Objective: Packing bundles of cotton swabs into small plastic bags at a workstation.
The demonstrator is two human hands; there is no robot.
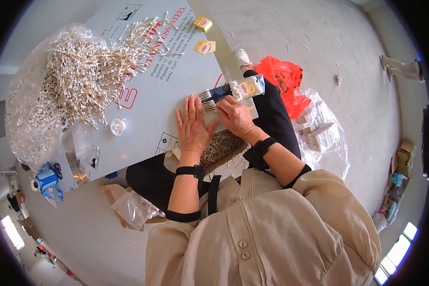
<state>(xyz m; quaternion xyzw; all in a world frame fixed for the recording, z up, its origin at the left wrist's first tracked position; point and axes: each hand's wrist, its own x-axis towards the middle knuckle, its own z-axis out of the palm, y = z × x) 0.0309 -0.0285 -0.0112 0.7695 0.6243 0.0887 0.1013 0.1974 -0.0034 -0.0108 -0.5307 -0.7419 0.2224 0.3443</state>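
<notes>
So, the floor [348,62] is the biggest thing going on, plain grey concrete spreading out to the right, with stray swabs and scraps dotted across it. Over it sits a big grey sheet-metal table [148,114] covered in protective film with red lettering and little pictogram boxes. Its left side is buried under a huge heap of cotton swabs [76,81] lying on clear plastic.

On the floor to the right there's a clear bag of packed swab boxes [321,136], and just beyond the person's knee a crumpled red plastic bag [283,78]. A blue tape dispenser [46,181] sits near the table's lower left corner.

Smaller stuff: a few yellow labels [204,34] up near the table's far edge, and a small round white lid [117,126] beside the heap.

At the table's near edge, the left hand [193,126] lies flat and open, fingers straight, pressing on the tabletop right next to the swabs and gripping nothing. The right hand [234,115] is curled over a bundle of swabs [233,90], holding down its near end. The bundle lies on the table, its far end inside a clear packet with a yellow label.
</notes>
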